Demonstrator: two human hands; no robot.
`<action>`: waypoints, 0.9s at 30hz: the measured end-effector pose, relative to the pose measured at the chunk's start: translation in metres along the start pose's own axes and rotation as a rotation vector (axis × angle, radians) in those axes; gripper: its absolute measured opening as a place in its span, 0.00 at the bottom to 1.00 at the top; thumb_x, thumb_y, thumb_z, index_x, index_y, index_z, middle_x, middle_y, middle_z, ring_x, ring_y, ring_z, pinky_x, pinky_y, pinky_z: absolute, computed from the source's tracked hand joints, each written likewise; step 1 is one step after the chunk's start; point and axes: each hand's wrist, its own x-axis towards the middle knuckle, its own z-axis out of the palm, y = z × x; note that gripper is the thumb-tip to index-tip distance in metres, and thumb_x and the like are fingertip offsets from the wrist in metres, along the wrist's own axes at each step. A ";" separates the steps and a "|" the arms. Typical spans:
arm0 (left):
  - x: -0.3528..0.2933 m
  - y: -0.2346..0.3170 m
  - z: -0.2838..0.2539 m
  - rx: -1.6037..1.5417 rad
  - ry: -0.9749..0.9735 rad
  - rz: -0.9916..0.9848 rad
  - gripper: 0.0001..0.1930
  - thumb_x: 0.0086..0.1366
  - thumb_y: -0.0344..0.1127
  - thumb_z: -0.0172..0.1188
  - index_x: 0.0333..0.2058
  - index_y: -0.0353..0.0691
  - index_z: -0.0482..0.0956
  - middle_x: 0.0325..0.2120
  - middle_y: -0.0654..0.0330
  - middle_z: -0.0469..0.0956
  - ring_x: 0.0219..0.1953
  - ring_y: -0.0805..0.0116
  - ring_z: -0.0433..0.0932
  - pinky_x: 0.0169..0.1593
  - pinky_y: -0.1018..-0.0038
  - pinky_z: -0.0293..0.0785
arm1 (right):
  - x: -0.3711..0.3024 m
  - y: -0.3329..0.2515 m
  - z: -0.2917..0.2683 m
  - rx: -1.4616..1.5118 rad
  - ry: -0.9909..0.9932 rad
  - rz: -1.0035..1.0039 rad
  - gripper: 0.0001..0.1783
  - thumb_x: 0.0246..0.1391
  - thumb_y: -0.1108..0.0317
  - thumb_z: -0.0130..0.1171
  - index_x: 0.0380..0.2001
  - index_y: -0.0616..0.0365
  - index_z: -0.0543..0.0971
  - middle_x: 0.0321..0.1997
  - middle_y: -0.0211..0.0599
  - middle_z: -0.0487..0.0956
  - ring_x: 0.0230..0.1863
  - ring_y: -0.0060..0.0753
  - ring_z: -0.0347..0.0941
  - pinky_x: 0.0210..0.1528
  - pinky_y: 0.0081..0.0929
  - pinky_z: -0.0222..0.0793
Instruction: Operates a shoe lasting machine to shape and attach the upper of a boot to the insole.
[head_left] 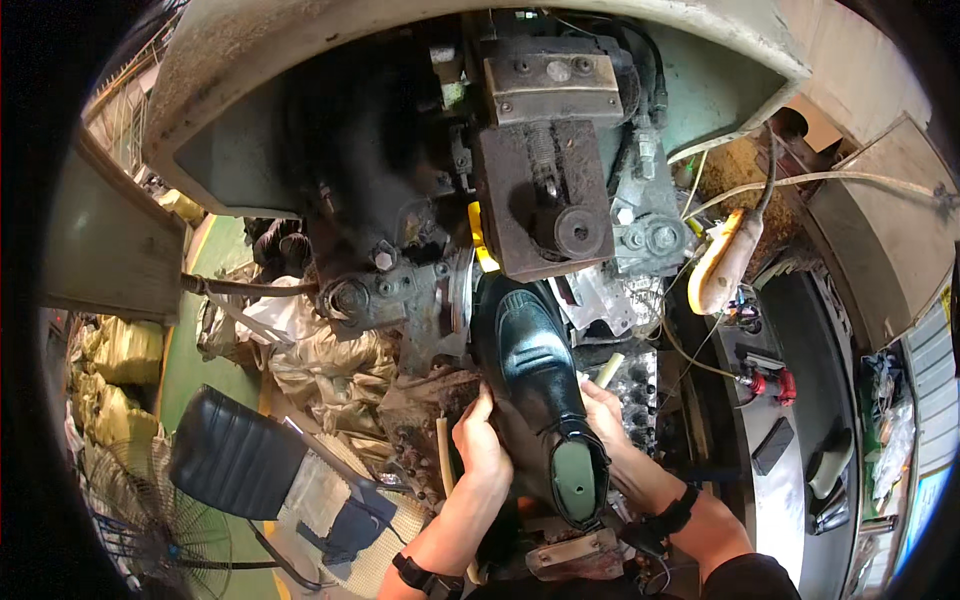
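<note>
A glossy black leather shoe (pixel 535 355) points toe-first into the machine, with a green shoe last (pixel 578 480) showing in its opening at the heel end. My left hand (pixel 484 445) grips the shoe's left side near the middle, thumb up along the upper. On the opposite side my right hand (pixel 606 418) holds it closer to the opening; some of its fingers are hidden behind the shoe. Just above the toe sits the machine's dark metal head block (pixel 545 200), with a yellow piece (pixel 482 237) at its left edge. The toe tip is partly hidden under that block.
Metal clamp arms flank the toe at left (pixel 385 300) and right (pixel 655 240). A lit work lamp (pixel 727 262) hangs at right. Shoes (pixel 830 463) rest on a rack at far right. A black padded chair (pixel 238 452) and fan (pixel 165 530) stand left, near wrapped sacks (pixel 335 375).
</note>
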 end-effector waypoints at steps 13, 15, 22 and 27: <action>0.030 -0.028 -0.012 0.129 0.087 0.210 0.17 0.66 0.44 0.64 0.37 0.31 0.82 0.36 0.61 0.81 0.37 0.72 0.75 0.44 0.76 0.70 | 0.042 0.027 -0.020 -0.010 -0.063 -0.141 0.18 0.61 0.74 0.58 0.54 0.64 0.75 0.45 0.38 0.82 0.40 0.27 0.80 0.42 0.24 0.78; 0.032 -0.029 -0.013 0.128 0.099 0.222 0.18 0.66 0.45 0.64 0.36 0.31 0.82 0.35 0.61 0.81 0.36 0.73 0.75 0.44 0.76 0.70 | 0.043 0.028 -0.020 0.003 -0.078 -0.141 0.17 0.61 0.73 0.59 0.53 0.63 0.75 0.43 0.37 0.82 0.39 0.27 0.80 0.40 0.25 0.79; 0.027 -0.018 -0.010 0.154 0.106 0.098 0.21 0.66 0.48 0.63 0.39 0.31 0.81 0.37 0.59 0.81 0.36 0.70 0.77 0.43 0.75 0.72 | 0.025 0.017 -0.006 -0.024 -0.032 -0.077 0.16 0.62 0.70 0.59 0.52 0.61 0.77 0.43 0.35 0.82 0.39 0.25 0.80 0.40 0.23 0.78; 0.028 -0.012 -0.015 0.183 0.019 -0.002 0.26 0.66 0.52 0.62 0.48 0.31 0.78 0.42 0.58 0.80 0.40 0.69 0.78 0.42 0.72 0.75 | 0.024 0.013 -0.023 -0.131 -0.017 -0.072 0.26 0.64 0.58 0.59 0.60 0.62 0.71 0.52 0.33 0.79 0.41 0.25 0.79 0.42 0.23 0.77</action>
